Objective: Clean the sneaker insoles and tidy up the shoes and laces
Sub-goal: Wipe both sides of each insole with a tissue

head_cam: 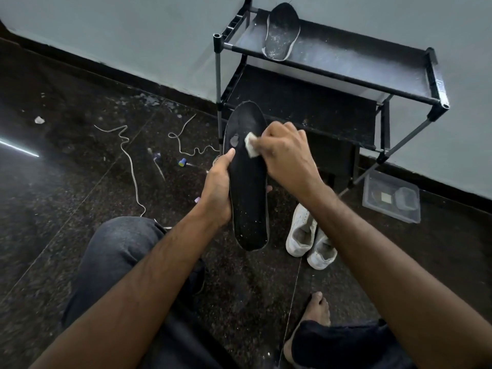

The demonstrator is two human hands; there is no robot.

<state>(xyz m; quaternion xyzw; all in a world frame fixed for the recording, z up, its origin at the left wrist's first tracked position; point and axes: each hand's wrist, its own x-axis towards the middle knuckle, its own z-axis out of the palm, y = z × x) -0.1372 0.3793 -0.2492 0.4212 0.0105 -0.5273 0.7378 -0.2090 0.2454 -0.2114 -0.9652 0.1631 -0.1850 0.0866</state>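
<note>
A: While our left hand grips the black insole upright, our right hand pinches a small white pad against its forefoot; we judge ourselves midway.

B: Agreed; the other insole lies on the rack; white sneakers and loose laces await us on the floor.
</note>
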